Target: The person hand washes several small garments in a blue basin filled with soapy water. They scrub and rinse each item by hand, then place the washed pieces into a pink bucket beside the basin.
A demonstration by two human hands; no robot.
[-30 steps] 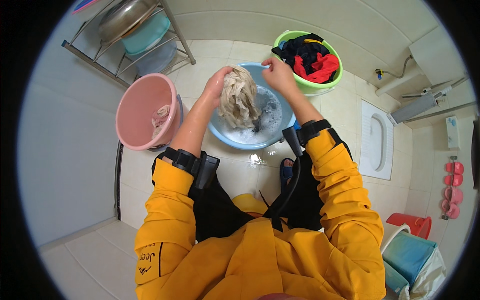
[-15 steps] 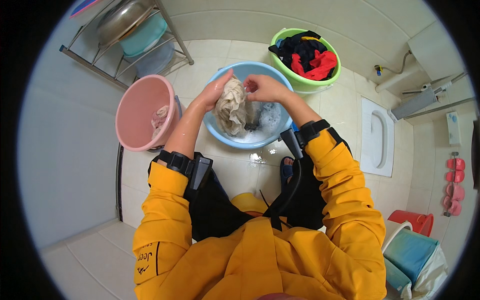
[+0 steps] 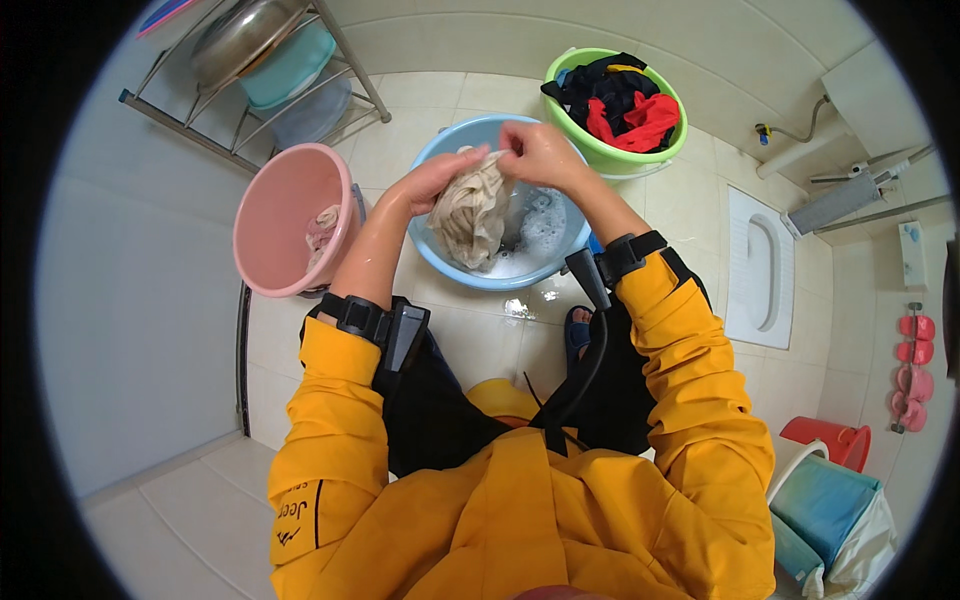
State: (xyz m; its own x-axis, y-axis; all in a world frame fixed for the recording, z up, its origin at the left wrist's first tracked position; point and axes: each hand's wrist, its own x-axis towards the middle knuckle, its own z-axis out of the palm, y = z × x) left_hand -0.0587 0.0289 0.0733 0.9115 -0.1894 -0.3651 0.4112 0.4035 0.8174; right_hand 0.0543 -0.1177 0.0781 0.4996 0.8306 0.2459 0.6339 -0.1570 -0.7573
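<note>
A wet, crumpled beige cloth (image 3: 468, 218) hangs from my two hands over a light blue basin (image 3: 440, 268). My left hand (image 3: 440, 180) is closed on the cloth's upper left side, its thumb along the top. With bent fingers my right hand (image 3: 535, 152) pinches the cloth's upper right edge. The lower part of the cloth reaches down toward the basin's water, and whether it touches cannot be made out. White suds (image 3: 543, 222) float on the water at the right, beside something dark that is partly hidden by the cloth.
Left of the basin stands a pink bucket (image 3: 275, 225) with a small pale pink cloth (image 3: 322, 235) inside. Behind it to the right is a green tub (image 3: 672, 148) of black and red clothes. A metal rack (image 3: 350, 60) holds basins at upper left. A squat toilet (image 3: 757, 270) lies to the right.
My right hand has moved up and toward the left hand and now grips the cloth's upper edge. The cloth has been lifted and shifted slightly right.
</note>
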